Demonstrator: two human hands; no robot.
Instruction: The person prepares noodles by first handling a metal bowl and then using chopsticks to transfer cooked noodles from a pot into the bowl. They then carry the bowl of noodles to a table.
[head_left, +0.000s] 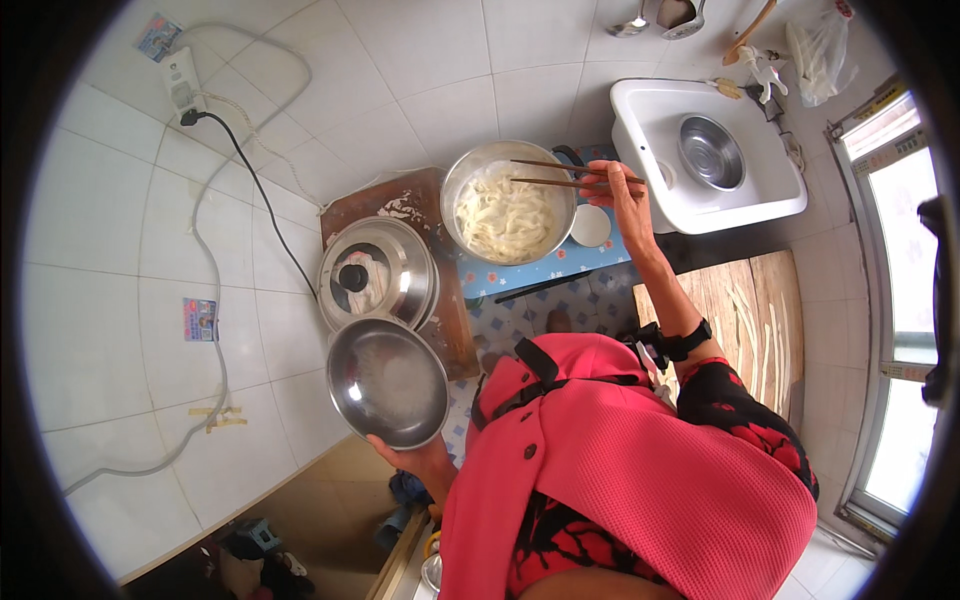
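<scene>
My right hand (619, 196) holds a pair of brown chopsticks (559, 182), their tips over a steel pot (450, 196) at the upper middle. Pale wide noodles (502, 214) lie in cloudy liquid in that pot. My left hand (409, 454) grips the near rim of an empty metal bowl (388, 382), tilted at the lower left. Just beyond the bowl, a domed lid (405, 259) with a glass centre and black knob covers a round vessel on a brown board. A small round white object (591, 226) sits between the pot and my right hand.
A white sink (761, 214) at the upper right holds a steel basin (711, 152). Noodle strips (742, 322) lie on a wooden board (690, 289) at the right. A black cord (259, 180) runs from a wall socket toward the lidded vessel. Ladles (628, 28) hang above.
</scene>
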